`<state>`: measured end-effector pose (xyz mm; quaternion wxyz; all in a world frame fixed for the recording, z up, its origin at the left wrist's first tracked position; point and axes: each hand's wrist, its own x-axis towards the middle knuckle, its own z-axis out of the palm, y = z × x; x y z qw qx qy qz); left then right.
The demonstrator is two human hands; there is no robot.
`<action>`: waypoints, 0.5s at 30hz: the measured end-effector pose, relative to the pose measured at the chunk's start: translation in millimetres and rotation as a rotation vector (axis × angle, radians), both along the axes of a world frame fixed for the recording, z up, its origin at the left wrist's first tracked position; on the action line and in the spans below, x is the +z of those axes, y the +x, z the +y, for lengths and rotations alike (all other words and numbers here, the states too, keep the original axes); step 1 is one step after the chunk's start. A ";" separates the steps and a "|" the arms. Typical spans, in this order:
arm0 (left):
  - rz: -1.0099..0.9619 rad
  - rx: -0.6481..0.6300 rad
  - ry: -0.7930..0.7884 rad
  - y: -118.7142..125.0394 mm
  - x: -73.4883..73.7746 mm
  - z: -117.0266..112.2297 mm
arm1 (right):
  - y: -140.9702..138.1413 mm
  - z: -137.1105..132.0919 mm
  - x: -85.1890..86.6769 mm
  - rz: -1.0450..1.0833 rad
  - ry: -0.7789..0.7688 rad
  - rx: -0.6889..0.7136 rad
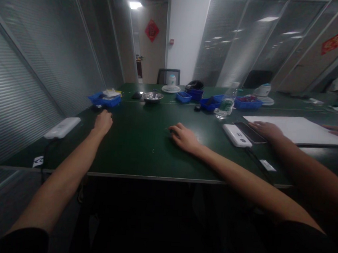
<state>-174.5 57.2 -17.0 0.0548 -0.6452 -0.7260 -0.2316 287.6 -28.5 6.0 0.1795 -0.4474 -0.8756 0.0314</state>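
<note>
Left hand point(103, 123): reaching near blue tray point(112, 101). Right hand point(184, 138): resting on bench point(136, 147). Fingers, both: curling, grip unclear. Light touch: likely helping.

The head camera looks forward and down across the table point(136, 139).

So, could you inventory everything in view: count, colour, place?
Flat table: one, dark green, in front
Open plastic trays: at least four, blue, far half
Round metal bowl: one, silver, far centre
Plastic bottle: one, clear, right
Slab-shaped cabled devices: two, white, left and right
Phone-like slab: one, black, beside right device
Flat rectangular sheet: one, white, right
Rounded teal-topped containers: two, white, far side
Small items: several, unclear, far half
Chairs: at least two, black, background
Flat signs: two, red, background
Pillar: one, white, background
Another person's hands: two, bare, by sheet
Left hand: one, bare, left
Right hand: one, bare, centre
</note>
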 end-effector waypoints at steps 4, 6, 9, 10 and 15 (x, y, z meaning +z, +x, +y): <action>0.086 -0.056 0.014 -12.9 0.0 6.9 | 0.1 -1.3 1.5 0.015 -0.011 0.000; 0.019 -0.107 0.035 -20.2 2.0 6.5 | -0.1 -1.9 2.1 0.015 -0.018 -0.003; -0.079 -0.133 0.136 -25.9 6.2 1.0 | -0.3 -2.5 3.2 0.006 -0.019 -0.010; -0.099 -0.121 0.170 -26.5 7.4 -1.2 | -0.3 -2.6 3.5 0.003 -0.024 -0.009; -0.146 -0.028 0.249 -27.6 8.2 -3.9 | -0.1 -2.0 3.7 -0.006 -0.041 -0.001</action>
